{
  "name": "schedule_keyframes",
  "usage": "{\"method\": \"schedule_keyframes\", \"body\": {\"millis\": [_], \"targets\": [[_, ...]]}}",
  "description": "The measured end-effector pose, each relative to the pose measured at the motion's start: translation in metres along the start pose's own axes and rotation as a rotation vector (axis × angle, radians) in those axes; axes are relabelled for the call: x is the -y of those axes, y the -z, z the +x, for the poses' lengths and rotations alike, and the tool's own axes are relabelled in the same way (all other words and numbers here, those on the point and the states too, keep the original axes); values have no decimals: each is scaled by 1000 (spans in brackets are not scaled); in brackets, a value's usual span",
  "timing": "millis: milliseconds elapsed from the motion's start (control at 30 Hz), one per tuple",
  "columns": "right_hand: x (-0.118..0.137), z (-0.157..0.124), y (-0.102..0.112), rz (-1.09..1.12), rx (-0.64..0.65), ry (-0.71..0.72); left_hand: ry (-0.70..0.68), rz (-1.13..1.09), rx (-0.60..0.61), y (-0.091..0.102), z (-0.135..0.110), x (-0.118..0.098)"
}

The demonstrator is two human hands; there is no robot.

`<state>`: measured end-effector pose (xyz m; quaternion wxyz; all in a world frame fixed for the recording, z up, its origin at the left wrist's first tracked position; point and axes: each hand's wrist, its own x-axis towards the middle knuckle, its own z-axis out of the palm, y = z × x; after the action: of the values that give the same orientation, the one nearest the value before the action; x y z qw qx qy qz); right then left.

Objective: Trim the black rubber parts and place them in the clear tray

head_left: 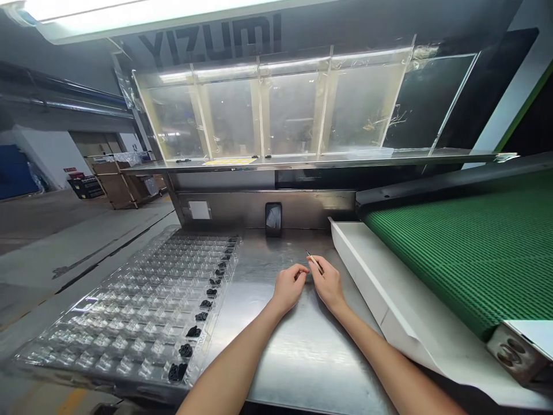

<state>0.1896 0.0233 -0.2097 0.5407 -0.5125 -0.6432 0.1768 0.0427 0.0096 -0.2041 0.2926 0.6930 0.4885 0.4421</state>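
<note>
At frame center, the right hand (328, 283) gripped a slim, pointed tool (315, 263); the left hand (288, 287) curled its fingers, contents unclear. Lower left, a clear, pocketed plastic tray (129, 311) held black parts (185, 350).

The table (285, 369) is smooth brushed metal with a soft sheen, and the shelf (302, 163) looks like shinier metal. The tray (125, 311) is thin, clear, glossy moulded plastic, the black pieces (185, 350) in it look like matt plastic, and the slim tool (317, 265) appears smooth. The green belt (475, 248) is rough and ribbed, the white chute (367, 276) smooth and satin, the transparent panels (294, 109) glossy but hazy.
</note>
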Motion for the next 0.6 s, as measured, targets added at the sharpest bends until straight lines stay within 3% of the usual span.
{"method": "schedule_keyframes", "body": {"millis": [233, 400, 600], "targets": [[10, -2, 0, 66, -34, -28, -1, 52, 41, 2, -3, -7], [6, -2, 0, 38, -24, -9, 6, 83, 63, 1, -3, -9], [-1, -1, 0, 56, -110, -42, 29, 139, 78, -1, -3, -5]]}}
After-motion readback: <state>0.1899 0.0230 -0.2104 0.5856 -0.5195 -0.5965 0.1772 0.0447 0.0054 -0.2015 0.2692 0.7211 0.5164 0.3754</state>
